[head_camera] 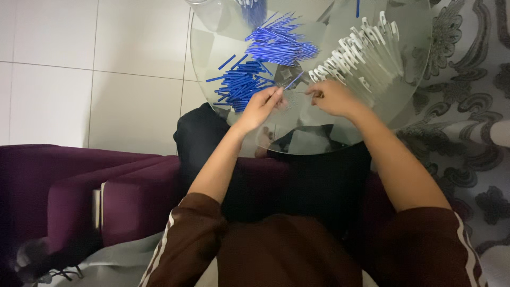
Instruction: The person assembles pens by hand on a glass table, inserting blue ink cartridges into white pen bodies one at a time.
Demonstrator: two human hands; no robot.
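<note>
A thin blue plastic pen tube (293,81) is pinched at its lower end between the fingertips of the left hand (261,105), slanting up toward the right hand (332,97), whose fingers are curled together around something too small to tell. Both hands hover over the round glass tabletop (409,90). Beyond them lie two loose heaps of blue tubes (241,82), too many to count, and one row of white plastic pen caps (356,53).

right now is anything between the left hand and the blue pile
Nothing visible. The left hand pinches a thin blue piece beside the blue pile, with only bare glass table between them. The right hand is off to the other side.
</note>
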